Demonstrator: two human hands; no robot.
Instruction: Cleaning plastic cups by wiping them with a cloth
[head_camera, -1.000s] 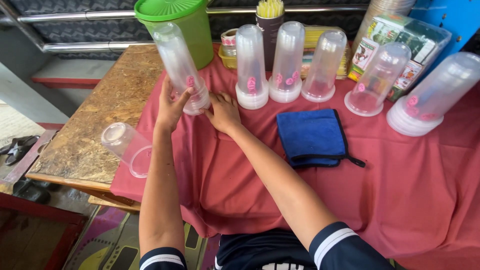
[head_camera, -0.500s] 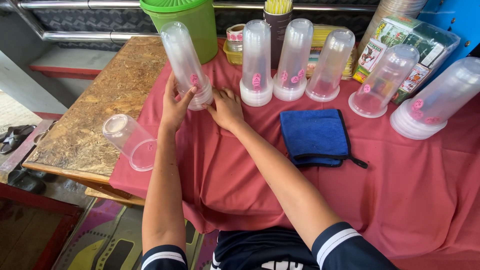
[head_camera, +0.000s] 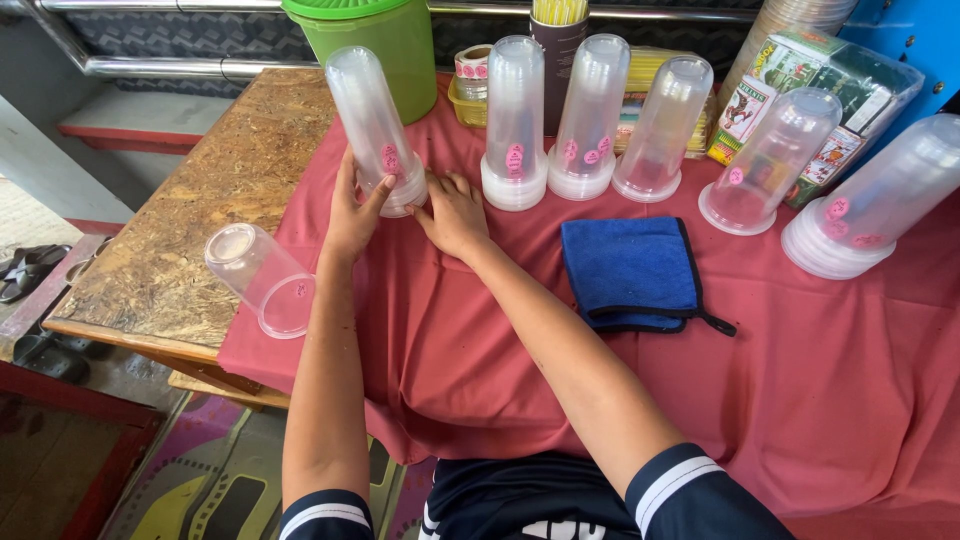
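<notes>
The left hand (head_camera: 352, 212) grasps the base of a tilted cup stack (head_camera: 374, 130) on the red cloth (head_camera: 480, 340), while the right hand (head_camera: 452, 215) rests beside it, fingers loose, near a blue towel (head_camera: 627, 272).

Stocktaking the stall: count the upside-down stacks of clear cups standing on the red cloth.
6: one held by both hands, three in the back row, two at right. A lone cup lies apart.

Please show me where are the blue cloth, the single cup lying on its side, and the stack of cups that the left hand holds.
blue cloth (head_camera: 628, 270), head view, middle of the folded fabric.
single cup (head_camera: 262, 280), head view, its clear side wall.
stack of cups (head_camera: 368, 115), head view, middle of the tilted stack.
</notes>
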